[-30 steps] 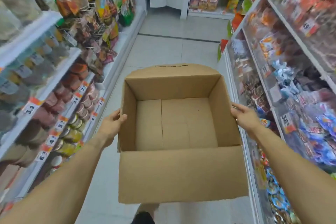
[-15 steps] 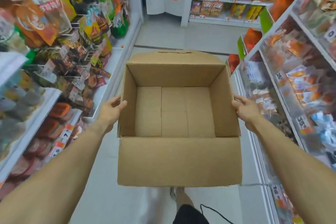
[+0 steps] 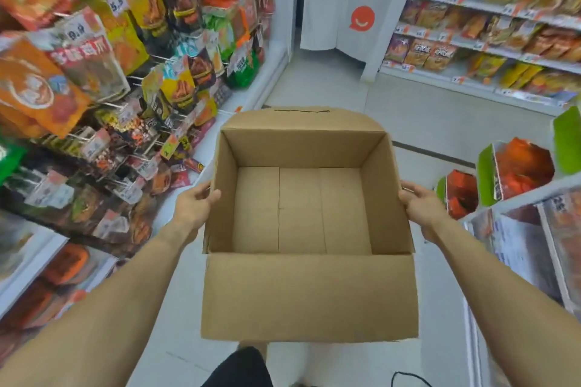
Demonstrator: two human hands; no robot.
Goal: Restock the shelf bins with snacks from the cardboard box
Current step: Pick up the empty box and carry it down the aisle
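An open brown cardboard box (image 3: 309, 295) hangs in front of me above the aisle floor, its flaps folded out and nothing inside it. My left hand (image 3: 195, 203) grips the box's left wall, thumb at the rim. My right hand (image 3: 419, 204) holds the right wall the same way, fingers curled round the outside. Snack packets (image 3: 176, 91) hang on pegs along the left shelf. Shelf bins (image 3: 522, 166) with green sides and orange-red packets stand at the right.
Shelving lines both sides of the narrow white-tiled aisle (image 3: 320, 85). Another snack shelf (image 3: 490, 41) stands across the far end beside a white curtain with an orange smile logo (image 3: 361, 19). A black cable (image 3: 408, 378) lies near my feet.
The box and I have moved forward along the aisle. The side shelves have slid back past me and the far shelf and curtain are nearer. Both hands keep the same hold.
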